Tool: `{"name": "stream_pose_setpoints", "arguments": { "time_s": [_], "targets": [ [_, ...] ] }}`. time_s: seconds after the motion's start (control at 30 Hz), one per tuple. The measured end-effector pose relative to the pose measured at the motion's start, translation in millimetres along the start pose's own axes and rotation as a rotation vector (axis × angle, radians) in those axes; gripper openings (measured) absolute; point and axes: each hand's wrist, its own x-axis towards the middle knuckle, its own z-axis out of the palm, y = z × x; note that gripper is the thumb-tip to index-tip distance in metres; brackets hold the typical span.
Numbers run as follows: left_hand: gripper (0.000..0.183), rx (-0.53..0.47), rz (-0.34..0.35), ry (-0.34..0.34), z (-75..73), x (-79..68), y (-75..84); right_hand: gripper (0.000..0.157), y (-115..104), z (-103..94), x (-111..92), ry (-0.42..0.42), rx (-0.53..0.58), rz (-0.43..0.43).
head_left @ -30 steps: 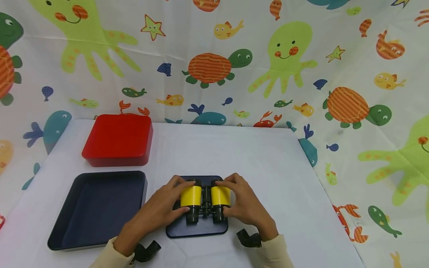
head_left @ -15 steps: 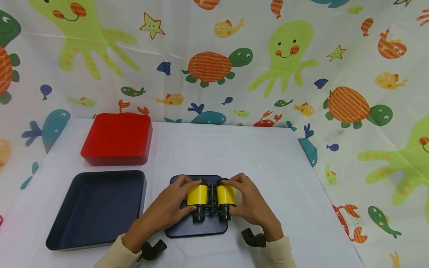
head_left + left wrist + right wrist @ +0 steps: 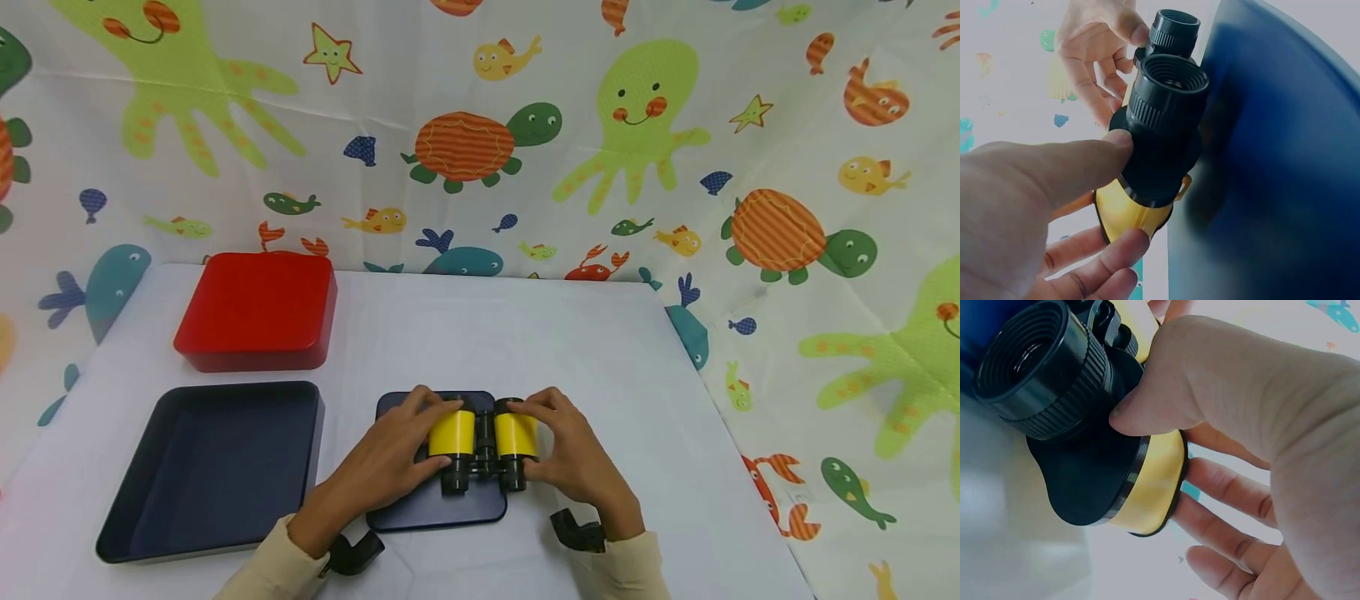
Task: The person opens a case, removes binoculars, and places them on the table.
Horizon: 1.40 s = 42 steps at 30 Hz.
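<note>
A pair of black and yellow binoculars (image 3: 452, 433) is gripped between both hands, its two eyepieces facing the person. My left hand (image 3: 386, 462) holds the left barrel, thumb by the eyepiece and fingers along the far end. On the other barrel, my right hand (image 3: 573, 458) has a matching grip. Below the binoculars lies a smaller dark blue rounded rectangular piece (image 3: 420, 510), partly covered by them and the left hand. The left wrist view shows ribbed eyepieces on the binoculars (image 3: 1169, 103); in the right wrist view the right thumb presses the black housing of the binoculars (image 3: 1085, 469).
A large dark blue open tray (image 3: 217, 467) lies to the left on the white table (image 3: 510, 333). Behind it sits a red rounded box (image 3: 258, 300). A sea-animal print curtain (image 3: 465, 75) hangs behind the table and along its right side.
Both hands have shifted the binoculars to the right across the small dark blue piece, so the right barrel now reaches past its right edge. The tray and red box stay in place.
</note>
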Motion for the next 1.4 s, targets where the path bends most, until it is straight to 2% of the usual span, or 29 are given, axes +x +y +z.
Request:
{"name": "stream_pose_setpoints", "arguments": {
  "time_s": [0.3, 0.57, 1.1, 1.4],
  "targets": [
    [0.072, -0.010, 0.051, 0.006, 3.1, 7.3, 4.9, 0.075, 9.4, -3.0, -4.1, 0.009, 0.015, -0.002],
    [0.069, 0.008, 0.063, 0.004, 8.5, 12.3, 7.7, 0.073, 15.8, -2.7, -7.5, 0.018, 0.044, 0.005],
    [0.068, 0.007, 0.071, 0.001, 13.6, 20.1, 11.4, 0.079, 23.6, -3.5, -10.5, 0.022, 0.035, 0.043],
    [0.067, 0.015, 0.099, 0.008, 16.2, 23.8, 14.1, 0.081, 27.0, -6.0, -13.0, 0.034, 0.016, 0.047]
  ]
}}
